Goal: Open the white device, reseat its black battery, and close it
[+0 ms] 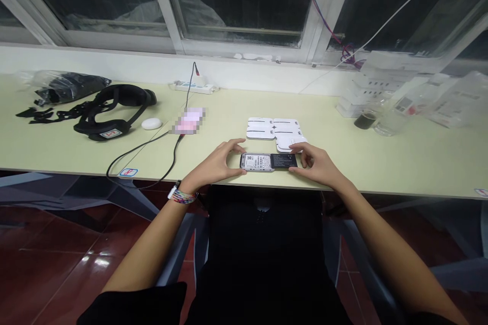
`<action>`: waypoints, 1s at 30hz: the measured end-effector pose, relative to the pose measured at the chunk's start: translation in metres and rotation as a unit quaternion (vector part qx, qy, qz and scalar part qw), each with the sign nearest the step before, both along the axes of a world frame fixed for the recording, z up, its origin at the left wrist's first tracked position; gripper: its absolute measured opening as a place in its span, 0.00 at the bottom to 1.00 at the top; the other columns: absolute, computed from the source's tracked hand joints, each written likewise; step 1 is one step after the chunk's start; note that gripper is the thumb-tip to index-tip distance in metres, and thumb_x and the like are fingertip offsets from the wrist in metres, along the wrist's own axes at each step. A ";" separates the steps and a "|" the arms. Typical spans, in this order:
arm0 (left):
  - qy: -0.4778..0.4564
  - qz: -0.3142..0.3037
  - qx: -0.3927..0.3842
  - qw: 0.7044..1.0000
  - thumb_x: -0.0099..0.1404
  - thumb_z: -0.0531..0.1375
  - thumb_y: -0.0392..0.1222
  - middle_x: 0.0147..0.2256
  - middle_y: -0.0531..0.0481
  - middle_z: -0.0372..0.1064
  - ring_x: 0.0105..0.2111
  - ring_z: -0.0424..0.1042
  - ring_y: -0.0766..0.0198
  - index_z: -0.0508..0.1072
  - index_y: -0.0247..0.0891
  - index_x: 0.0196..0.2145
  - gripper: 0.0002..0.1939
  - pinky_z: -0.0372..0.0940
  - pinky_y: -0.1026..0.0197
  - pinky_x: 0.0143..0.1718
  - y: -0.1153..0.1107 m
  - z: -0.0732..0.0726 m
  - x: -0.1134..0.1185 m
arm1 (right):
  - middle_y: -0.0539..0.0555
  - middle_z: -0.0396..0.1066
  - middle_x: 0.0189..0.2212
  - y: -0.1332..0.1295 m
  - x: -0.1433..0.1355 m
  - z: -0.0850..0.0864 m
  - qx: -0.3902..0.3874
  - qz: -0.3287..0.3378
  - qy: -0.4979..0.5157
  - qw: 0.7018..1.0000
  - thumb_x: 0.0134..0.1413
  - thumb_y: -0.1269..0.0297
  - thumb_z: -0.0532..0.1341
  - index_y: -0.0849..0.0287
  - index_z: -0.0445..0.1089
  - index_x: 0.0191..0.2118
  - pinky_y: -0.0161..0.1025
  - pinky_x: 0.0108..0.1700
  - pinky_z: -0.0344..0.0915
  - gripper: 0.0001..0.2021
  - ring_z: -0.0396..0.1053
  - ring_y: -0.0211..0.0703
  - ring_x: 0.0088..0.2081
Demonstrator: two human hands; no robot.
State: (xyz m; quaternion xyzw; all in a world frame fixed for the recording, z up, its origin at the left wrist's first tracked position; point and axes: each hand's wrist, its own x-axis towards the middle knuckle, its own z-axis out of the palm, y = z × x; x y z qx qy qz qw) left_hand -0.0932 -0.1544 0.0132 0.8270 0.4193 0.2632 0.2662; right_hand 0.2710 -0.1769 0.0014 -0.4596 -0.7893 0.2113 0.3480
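Observation:
Near the table's front edge lies a small open device (258, 162) with a white printed label inside a silver-grey frame. My left hand (218, 163) holds its left end between thumb and fingers. A flat black battery-like piece (283, 161) adjoins the device's right side. The thumb and fingers of my right hand (315, 163) grip the right end of that black piece. Just behind, several white rounded panels with dark lines (261, 128) lie grouped together, and a white piece (290, 142) sits at their front, close to my right fingertips.
On the pale green table (224, 106), a black headset (114, 111), a white oval case (151, 123) and a blurred-out phone (189, 121) with a cable stand left. A power strip (195, 88) is behind. Jars (385, 123), plastic bags and white racks (377, 84) are at right.

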 end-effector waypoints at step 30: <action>0.000 -0.007 0.014 1.000 0.65 0.73 0.48 0.60 0.46 0.75 0.66 0.70 0.46 0.59 0.52 0.74 0.45 0.61 0.42 0.70 0.002 -0.004 -0.003 | 0.54 0.79 0.46 0.024 -0.064 0.036 0.055 0.075 0.056 0.994 0.57 0.54 0.75 0.48 0.70 0.62 0.51 0.48 0.78 0.29 0.78 0.51 0.44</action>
